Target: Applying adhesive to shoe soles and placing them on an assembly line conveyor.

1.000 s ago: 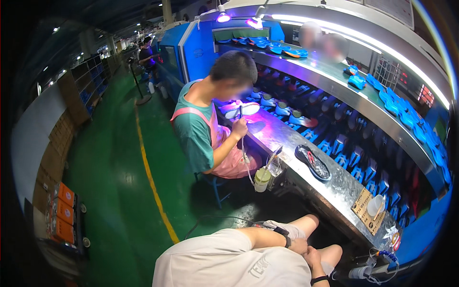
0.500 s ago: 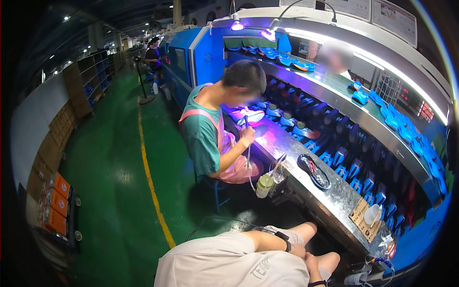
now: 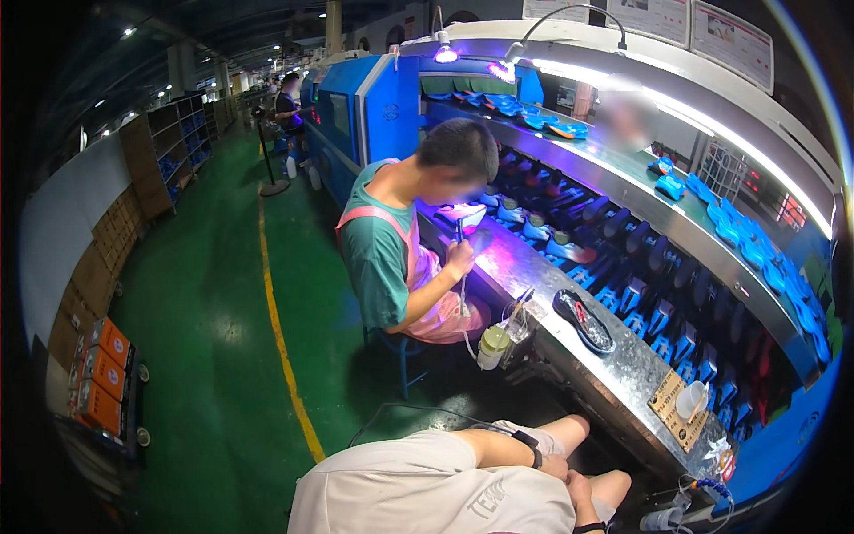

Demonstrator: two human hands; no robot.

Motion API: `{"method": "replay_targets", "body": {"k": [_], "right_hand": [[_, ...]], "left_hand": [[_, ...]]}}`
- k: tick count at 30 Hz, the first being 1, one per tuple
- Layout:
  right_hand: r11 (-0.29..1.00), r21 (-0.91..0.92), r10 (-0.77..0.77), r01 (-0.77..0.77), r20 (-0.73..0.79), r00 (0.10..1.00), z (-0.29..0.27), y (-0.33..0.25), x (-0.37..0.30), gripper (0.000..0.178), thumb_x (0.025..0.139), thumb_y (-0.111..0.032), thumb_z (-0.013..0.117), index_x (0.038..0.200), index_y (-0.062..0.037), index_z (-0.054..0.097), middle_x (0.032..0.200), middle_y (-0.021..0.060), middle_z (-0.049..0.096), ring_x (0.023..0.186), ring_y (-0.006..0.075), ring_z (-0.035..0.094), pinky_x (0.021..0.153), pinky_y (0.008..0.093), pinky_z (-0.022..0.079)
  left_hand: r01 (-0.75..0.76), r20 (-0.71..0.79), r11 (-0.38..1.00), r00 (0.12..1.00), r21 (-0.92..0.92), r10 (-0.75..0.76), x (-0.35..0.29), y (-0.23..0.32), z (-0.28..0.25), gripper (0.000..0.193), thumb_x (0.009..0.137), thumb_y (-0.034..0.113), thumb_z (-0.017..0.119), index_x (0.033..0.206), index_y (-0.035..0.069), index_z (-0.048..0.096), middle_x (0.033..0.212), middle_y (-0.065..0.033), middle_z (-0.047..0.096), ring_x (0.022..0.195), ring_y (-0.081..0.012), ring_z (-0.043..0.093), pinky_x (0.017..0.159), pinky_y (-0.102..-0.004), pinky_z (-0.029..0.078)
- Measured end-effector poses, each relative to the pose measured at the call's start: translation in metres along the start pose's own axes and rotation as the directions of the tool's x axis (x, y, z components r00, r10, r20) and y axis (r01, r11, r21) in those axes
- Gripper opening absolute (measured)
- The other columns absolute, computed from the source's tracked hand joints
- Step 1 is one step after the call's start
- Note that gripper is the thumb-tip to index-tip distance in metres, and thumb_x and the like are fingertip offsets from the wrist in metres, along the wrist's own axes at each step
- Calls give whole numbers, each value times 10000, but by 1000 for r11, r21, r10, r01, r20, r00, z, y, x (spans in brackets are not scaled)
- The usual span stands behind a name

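My left hand (image 3: 555, 466) rests in my lap, a dark band at its wrist. Against it lies my right hand (image 3: 579, 487), with another dark band on that wrist. The fingers of both are bent inward and mostly hidden, and no object shows in them. Beyond my knees runs a metal bench (image 3: 636, 365). A dark shoe sole (image 3: 584, 320) with a red middle lies on it. Nearer to me, a white cup (image 3: 690, 400) stands on a piece of brown cardboard (image 3: 667, 411).
To the far left a seated co-worker (image 3: 378, 240) holds a pen-like tool (image 3: 460, 230) near a pale shoe (image 3: 463, 214) under purple lamps (image 3: 503, 70). A capped jar (image 3: 492, 345) hangs at the bench's edge. Behind, a conveyor (image 3: 614, 160) carries blue shoe parts (image 3: 756, 249).
The co-worker's head and shoe have shifted slightly, and the shoe is tilted differently. The whole picture moved a little. My hands stay in my lap.
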State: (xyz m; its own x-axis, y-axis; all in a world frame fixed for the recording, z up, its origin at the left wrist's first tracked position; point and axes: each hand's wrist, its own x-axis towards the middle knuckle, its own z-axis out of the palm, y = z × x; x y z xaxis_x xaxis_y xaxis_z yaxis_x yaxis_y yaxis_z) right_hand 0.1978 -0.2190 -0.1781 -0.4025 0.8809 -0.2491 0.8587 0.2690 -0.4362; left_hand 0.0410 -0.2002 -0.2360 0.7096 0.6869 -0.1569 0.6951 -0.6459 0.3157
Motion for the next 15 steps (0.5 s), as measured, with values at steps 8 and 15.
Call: {"method": "replay_targets", "body": {"k": [8, 15], "right_hand": [[999, -47, -4, 5, 19, 1000, 2, 1, 2, 309, 784, -357, 673, 862, -58, 662, 855, 234, 679, 876, 414, 659, 747, 474, 507], [997, -56, -55, 55, 11, 998, 11, 14, 6, 312, 785, -359, 670, 829, -51, 642, 851, 234, 678, 872, 411, 660, 741, 476, 509]], "left_hand": [[9, -8, 1000, 1000, -2, -9, -11, 7, -18, 217, 853, 278, 553, 804, 176, 739, 805, -67, 727, 817, -260, 697, 865, -396, 474], [-44, 15, 995, 999, 91, 43, -16, 10, -23, 202, 845, 272, 562, 797, 185, 738, 786, -66, 724, 775, -262, 697, 781, -393, 493]]}}
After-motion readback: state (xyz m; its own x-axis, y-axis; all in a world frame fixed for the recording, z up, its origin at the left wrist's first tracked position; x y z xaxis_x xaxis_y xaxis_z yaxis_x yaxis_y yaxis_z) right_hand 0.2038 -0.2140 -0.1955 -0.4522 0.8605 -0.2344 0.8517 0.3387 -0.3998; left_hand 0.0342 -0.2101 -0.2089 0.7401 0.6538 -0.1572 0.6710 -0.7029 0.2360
